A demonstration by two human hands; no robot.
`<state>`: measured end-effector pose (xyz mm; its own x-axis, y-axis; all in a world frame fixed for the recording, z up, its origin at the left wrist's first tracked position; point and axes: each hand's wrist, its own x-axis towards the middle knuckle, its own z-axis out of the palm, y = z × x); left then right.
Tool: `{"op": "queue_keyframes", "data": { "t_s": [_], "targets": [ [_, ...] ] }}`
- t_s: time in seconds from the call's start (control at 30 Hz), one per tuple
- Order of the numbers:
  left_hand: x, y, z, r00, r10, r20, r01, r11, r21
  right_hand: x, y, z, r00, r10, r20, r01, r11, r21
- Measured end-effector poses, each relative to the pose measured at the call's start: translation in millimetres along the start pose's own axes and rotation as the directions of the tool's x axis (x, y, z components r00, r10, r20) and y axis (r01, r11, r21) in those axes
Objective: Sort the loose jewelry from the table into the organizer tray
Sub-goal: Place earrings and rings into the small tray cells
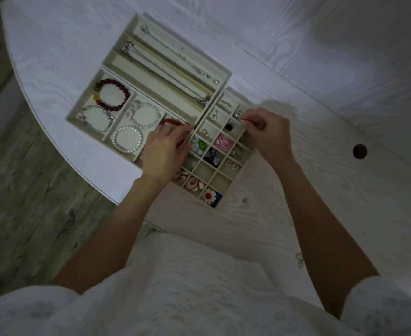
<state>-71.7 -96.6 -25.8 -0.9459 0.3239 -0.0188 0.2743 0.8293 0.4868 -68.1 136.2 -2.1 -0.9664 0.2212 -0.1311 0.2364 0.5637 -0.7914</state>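
- Pale wood-grain table (pixel 320 69) with a curved left edge, carrying a cream, felt-lined organizer tray (pixel 225 75) near that edge.
- Long slots holding thin silver chains (pixel 175 50); wide bays holding a dark red bead bracelet (pixel 113 97) and a white pearl bracelet (pixel 126 139); small square grid at the tray's right side.
- Left hand (pixel 165 151) palm-down, fingers curled on a red bead strand (pixel 173 122) at the bay's edge.
- Right hand (pixel 270 132) over the grid's top right corner, fingertips pinching a tiny silver piece (pixel 242 121), too small to identify.
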Motion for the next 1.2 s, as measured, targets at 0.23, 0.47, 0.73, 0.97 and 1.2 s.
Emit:
{"op": "queue_keyframes", "data": {
  "t_s": [0.23, 0.47, 0.73, 0.97, 1.2],
  "targets": [
    [0, 0, 0, 1.0, 0.023, 0.008, -0.023, 1.0, 0.02, -6, -2, -4, 1.0, -0.016, -0.024, 0.017, 1.0, 0.011],
    [2, -3, 0, 1.0, 0.017, 0.008, -0.017, 1.0, 0.017, -3, -7, -4, 0.999, -0.013, -0.047, 0.011, 0.999, -0.045],
    [10, 1, 2, 0.999, 0.013, -0.038, -0.013, 1.0, 0.014, 8, 2, 5, 0.996, -0.089, -0.011, 0.083, 0.966, -0.246],
    [11, 3, 4, 0.998, 0.003, -0.058, -0.003, 1.0, -0.01, 3, 12, 3, 0.993, -0.105, -0.045, 0.09, 0.962, -0.257],
    [12, 8, 3, 0.997, -0.016, -0.072, 0.013, 0.999, -0.053, 1, 2, 11, 0.994, -0.099, -0.045, 0.092, 0.984, -0.151]
  ]
}}
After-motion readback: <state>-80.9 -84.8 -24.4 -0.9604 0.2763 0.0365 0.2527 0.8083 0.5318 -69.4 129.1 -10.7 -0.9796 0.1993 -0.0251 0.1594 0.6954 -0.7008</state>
